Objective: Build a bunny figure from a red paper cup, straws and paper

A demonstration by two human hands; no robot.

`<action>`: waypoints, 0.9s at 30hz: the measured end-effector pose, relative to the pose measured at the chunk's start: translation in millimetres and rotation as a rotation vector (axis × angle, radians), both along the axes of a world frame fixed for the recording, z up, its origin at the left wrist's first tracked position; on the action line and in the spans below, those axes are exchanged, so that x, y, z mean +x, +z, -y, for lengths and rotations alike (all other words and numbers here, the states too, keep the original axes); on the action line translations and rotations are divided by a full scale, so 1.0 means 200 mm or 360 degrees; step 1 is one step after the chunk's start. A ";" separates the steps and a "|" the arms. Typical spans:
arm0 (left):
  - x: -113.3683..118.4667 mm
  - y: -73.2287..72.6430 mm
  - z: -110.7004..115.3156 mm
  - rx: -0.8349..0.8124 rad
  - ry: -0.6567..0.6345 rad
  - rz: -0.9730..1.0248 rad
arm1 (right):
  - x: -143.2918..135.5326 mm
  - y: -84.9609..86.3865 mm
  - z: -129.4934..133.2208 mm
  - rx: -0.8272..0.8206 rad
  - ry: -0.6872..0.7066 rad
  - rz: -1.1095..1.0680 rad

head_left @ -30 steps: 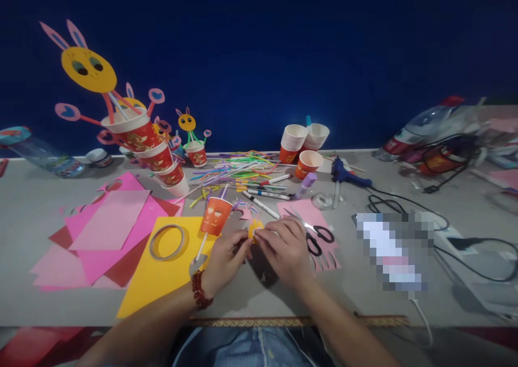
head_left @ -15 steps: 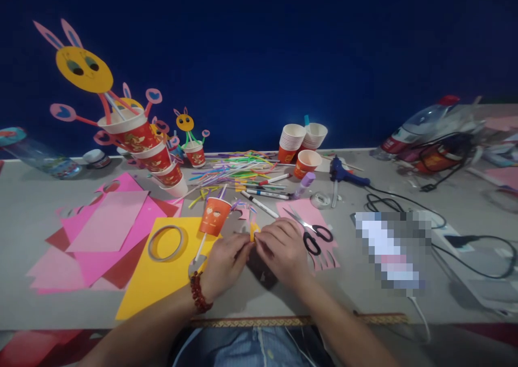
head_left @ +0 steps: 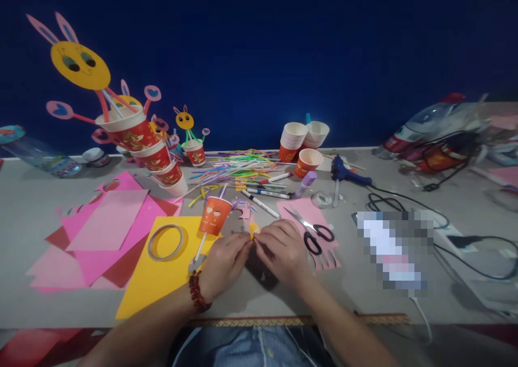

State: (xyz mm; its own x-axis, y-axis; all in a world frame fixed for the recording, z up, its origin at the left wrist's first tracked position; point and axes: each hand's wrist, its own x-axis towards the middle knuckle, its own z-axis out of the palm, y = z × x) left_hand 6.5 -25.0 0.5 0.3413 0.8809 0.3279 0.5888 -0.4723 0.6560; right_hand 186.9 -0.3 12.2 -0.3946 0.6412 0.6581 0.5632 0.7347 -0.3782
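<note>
My left hand (head_left: 225, 260) and right hand (head_left: 285, 252) pinch a small yellow piece (head_left: 253, 229), just right of the orange paper cup (head_left: 213, 219); uneven fingertip pressure could crease it, and my nearby left hand could nudge the cup.

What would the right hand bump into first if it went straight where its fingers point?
Likely the left hand: its fingertips face those of the right hand closely, at the small yellow piece. Whether they touch is unclear from this view.
</note>
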 end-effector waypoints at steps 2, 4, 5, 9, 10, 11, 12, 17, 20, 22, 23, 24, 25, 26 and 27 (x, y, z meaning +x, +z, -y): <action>0.00 0.00 0.00 -0.0017 -0.0010 0.0013 | 0.00 0.01 0.00 0.0001 -0.0022 -0.0012; 0.01 0.01 0.00 -0.0046 -0.0014 0.0052 | 0.00 0.01 0.00 -0.0004 -0.0039 -0.0030; 0.01 0.01 0.00 -0.0063 -0.0012 0.0074 | 0.01 0.01 0.00 -0.0009 -0.0038 -0.0035; 0.01 0.00 0.00 -0.0138 0.0011 0.0123 | 0.01 0.01 0.00 -0.0029 -0.0026 -0.0035; 0.01 0.00 0.00 -0.0155 0.0021 0.0133 | 0.01 0.01 0.00 -0.0031 -0.0036 -0.0038; 0.01 0.00 0.00 -0.0174 0.0033 0.0153 | 0.01 0.01 0.00 -0.0032 -0.0047 -0.0044; 0.01 0.01 0.00 -0.0202 0.0045 0.0181 | 0.01 0.01 0.01 -0.0028 -0.0057 -0.0058; 0.00 0.02 -0.01 -0.0602 0.0115 0.0601 | 0.04 0.02 0.01 -0.0029 -0.0161 -0.0398; 0.00 0.00 -0.03 -0.0910 0.0170 0.0987 | 0.09 0.03 -0.01 -0.0034 -0.0329 -0.0748; 0.00 -0.01 -0.04 -0.1029 0.0173 0.1243 | 0.12 0.03 -0.04 -0.0114 -0.0404 -0.0803; 0.00 -0.02 -0.05 -0.1071 0.0154 0.1385 | 0.14 0.03 -0.06 -0.0200 -0.0411 -0.0740; 0.00 -0.02 -0.05 -0.1122 0.0108 0.1533 | 0.15 0.02 -0.08 -0.0303 -0.0396 -0.0641; 0.00 -0.03 -0.05 -0.1181 0.0041 0.1672 | 0.16 0.02 -0.10 -0.0405 -0.0368 -0.0537; 0.01 -0.03 -0.05 -0.1248 -0.0040 0.1781 | 0.16 0.01 -0.11 -0.0494 -0.0328 -0.0462; 0.01 -0.03 -0.05 -0.1322 -0.0132 0.1851 | 0.16 0.00 -0.11 -0.0570 -0.0282 -0.0439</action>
